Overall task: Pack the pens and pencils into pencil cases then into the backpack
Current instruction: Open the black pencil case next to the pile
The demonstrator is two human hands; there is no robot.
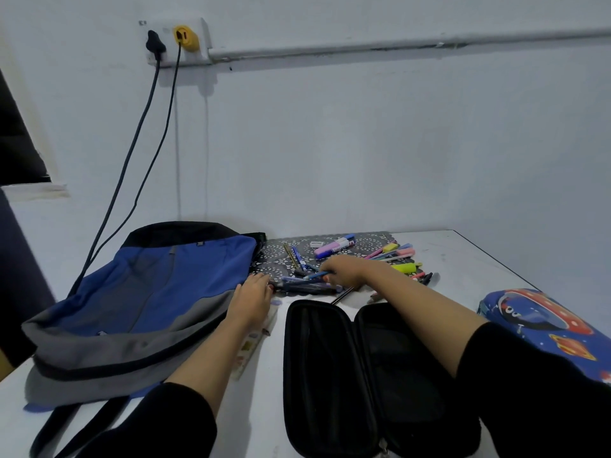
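Beyond the unzipped black case, our right hand pinches a blue pen, left hand straight-fingered; we should lay it lengthwise.

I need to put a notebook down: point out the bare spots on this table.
Bare table lies at the far right, between the pens and the rocket case. The mat is crowded with pens; the strip between backpack and black case holds a ruler.
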